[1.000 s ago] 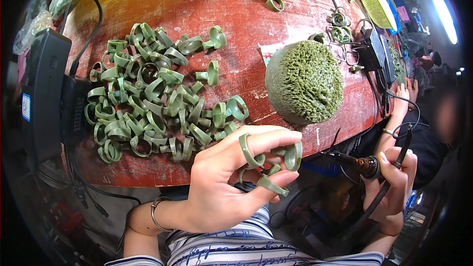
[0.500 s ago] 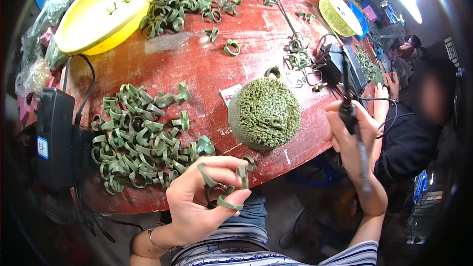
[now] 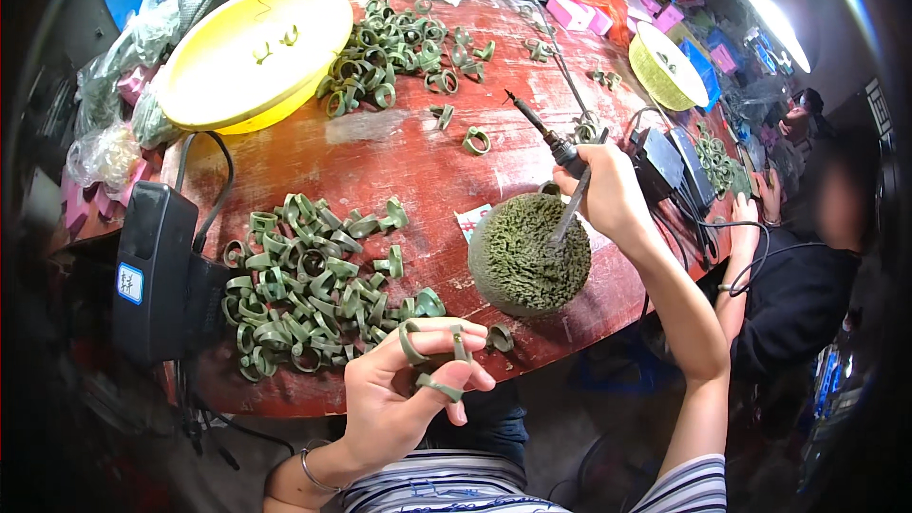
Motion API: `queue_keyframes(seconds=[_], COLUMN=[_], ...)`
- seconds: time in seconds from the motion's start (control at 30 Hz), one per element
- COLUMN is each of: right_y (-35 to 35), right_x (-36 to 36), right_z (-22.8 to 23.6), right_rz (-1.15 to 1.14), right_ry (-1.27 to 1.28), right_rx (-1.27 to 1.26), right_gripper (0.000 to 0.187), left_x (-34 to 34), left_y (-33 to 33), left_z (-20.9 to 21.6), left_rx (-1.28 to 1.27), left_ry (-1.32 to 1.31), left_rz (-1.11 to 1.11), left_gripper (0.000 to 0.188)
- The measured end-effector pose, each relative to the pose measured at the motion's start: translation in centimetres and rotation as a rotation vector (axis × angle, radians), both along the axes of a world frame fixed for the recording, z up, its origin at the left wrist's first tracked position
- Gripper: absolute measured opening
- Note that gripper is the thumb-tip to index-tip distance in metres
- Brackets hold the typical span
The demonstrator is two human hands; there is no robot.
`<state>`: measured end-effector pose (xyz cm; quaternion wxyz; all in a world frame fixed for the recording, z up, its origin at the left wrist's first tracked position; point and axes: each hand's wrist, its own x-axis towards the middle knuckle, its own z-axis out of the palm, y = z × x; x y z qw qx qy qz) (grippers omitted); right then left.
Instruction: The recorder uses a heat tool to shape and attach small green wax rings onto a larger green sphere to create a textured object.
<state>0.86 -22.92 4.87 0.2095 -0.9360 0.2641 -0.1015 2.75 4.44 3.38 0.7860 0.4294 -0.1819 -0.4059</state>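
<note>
My left hand is near the table's front edge, its fingers curled, with several green rings around and between fingers and thumb. My right hand grips a black pen-shaped electric tool with a thin wiry tip pointing up and left. In the same hand is a slim grey stick-like tool, its lower end at the surface of a rough green lump. This round lump has a crumbly, grooved top and smooth sides. A heap of green rings lies left of it. One loose ring lies close to my left fingertips.
A black power adapter with cables stands at the left edge. Farther back are a yellow basin, more green rings and a yellow-green basket. On the right, black boxes with cords sit before another person's hand.
My right hand has moved up and left to the green lump, bringing the black tool and grey stick over it. My left hand keeps the rings. The view has shifted slightly.
</note>
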Motion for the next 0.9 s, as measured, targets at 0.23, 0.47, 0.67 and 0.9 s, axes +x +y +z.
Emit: queue_keyframes(seconds=[0.23,0.47,0.67,0.9], right_y=[-0.8,7.1,11.6,12.8], right_x=[-0.4,-3.8,-7.9,-8.5], right_z=[-0.4,6.2,4.6,4.0], right_rz=[0.014,-0.074,0.081,0.122], right_ry=[-0.09,-0.218,-0.403,-0.441], right_rx=[-0.069,0.507,0.647,1.166], right_gripper=[0.019,0.012,0.018,0.018], left_x=[-0.2,-0.1,0.0,1.1], left_y=[-0.3,-0.2,-0.6,-0.6], left_z=[0.6,0.4,0.8,1.3], left_rx=[0.056,0.027,0.004,-0.054], left_ry=[-0.033,-0.021,-0.062,0.032], left_rz=[-0.021,-0.011,0.013,-0.132], left_gripper=[0.024,0.025,0.036,0.025])
